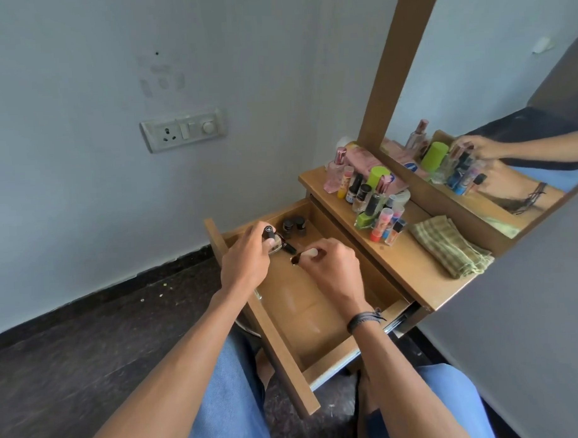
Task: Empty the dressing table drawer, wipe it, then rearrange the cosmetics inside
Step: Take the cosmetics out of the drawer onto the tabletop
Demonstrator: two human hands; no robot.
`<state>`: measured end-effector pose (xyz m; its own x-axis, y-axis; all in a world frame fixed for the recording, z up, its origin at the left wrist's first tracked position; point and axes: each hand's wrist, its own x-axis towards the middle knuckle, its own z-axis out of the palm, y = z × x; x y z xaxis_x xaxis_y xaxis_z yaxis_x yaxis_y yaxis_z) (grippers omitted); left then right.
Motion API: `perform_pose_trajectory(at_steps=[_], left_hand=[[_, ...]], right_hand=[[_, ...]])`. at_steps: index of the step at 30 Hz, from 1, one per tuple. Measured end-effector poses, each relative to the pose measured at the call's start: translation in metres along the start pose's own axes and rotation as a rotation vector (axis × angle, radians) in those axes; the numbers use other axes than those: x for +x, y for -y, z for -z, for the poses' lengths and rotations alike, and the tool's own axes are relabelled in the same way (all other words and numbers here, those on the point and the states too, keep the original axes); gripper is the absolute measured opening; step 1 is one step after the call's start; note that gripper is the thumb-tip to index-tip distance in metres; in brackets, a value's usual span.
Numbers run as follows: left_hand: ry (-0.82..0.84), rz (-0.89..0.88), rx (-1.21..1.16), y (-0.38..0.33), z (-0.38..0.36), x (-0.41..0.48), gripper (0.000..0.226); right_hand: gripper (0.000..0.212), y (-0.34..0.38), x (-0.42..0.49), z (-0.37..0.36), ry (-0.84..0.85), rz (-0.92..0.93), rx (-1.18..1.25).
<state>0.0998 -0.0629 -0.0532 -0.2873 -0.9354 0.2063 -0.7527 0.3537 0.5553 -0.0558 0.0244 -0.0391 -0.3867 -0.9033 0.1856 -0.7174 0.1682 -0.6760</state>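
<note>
Sitting centre frame against the pale blue wall (83, 193) and dark floor (72, 341), the open wooden drawer (275, 343) holds two small dark-capped bottles (293, 226) in its upper-left corner. Left hand (246, 259) grips a black-capped bottle (268, 234); right hand (335, 266) pinches a pale vial (310, 253). Assorted cosmetics (368, 190) crowd the wooden tabletop (410, 257), right of centre.

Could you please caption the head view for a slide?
Left hand grips a black-capped bottle and right hand pinches a small item inside the open drawer; cosmetics crowd the tabletop.
</note>
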Motion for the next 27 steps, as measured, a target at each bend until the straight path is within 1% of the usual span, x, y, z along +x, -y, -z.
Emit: perform_pose_trajectory(at_steps=[2, 4, 7, 9, 11, 15, 20, 24, 27], left_hand=[[0.031, 0.017, -0.087, -0.009, 0.002, 0.003, 0.015], [0.035, 0.026, -0.198, -0.024, 0.002, 0.008, 0.012], [-0.010, 0.010, -0.349, -0.060, -0.003, 0.021, 0.011], [-0.039, 0.014, -0.440, -0.085, -0.007, 0.032, 0.012], [-0.051, 0.011, -0.473, -0.106, -0.012, 0.042, 0.012], [-0.029, 0.030, -0.454, -0.131, -0.024, 0.054, 0.020], [0.001, 0.046, -0.419, -0.143, -0.036, 0.060, 0.032], [-0.004, 0.036, -0.386, -0.147, -0.042, 0.066, 0.032], [-0.011, 0.044, -0.388, -0.147, -0.046, 0.070, 0.031]], right_hand=[[0.010, 0.001, -0.007, 0.032, -0.089, 0.005, 0.058], [0.007, 0.000, -0.011, 0.064, -0.175, -0.030, 0.081], [0.015, -0.005, -0.014, 0.107, -0.316, -0.126, 0.105], [0.018, -0.011, -0.013, 0.128, -0.373, -0.181, 0.116], [0.017, -0.022, -0.010, 0.140, -0.411, -0.228, 0.108], [0.013, -0.044, -0.004, 0.143, -0.432, -0.269, 0.056], [0.013, -0.065, 0.002, 0.129, -0.395, -0.260, -0.003], [0.007, -0.072, 0.002, 0.122, -0.382, -0.238, 0.024], [0.012, -0.080, -0.001, 0.116, -0.368, -0.218, 0.051]])
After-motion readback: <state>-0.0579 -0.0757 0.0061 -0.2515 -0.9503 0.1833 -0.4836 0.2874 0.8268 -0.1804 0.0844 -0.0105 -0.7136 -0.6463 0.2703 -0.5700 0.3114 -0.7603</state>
